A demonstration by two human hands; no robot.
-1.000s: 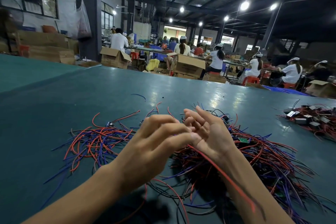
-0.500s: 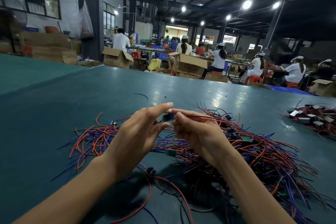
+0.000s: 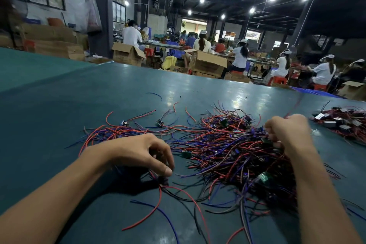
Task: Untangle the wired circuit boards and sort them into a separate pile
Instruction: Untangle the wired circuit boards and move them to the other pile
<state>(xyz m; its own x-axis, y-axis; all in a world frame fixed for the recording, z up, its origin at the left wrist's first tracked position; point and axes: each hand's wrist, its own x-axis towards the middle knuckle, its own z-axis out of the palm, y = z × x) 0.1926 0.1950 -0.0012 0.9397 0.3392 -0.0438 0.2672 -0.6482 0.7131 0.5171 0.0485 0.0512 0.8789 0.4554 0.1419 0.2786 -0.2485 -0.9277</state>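
A teal table (image 3: 59, 105) carries a tangled wire heap (image 3: 217, 144) and a smaller pile (image 3: 340, 123).

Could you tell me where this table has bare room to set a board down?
Bare table lies left of the tangled pile and beyond it; a narrow strip separates it from the sorted pile. The near centre is crowded.

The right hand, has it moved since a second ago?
Yes. The right hand, gripping a red wire, has left the left hand and swung right across the tangled heap, toward the sorted pile.
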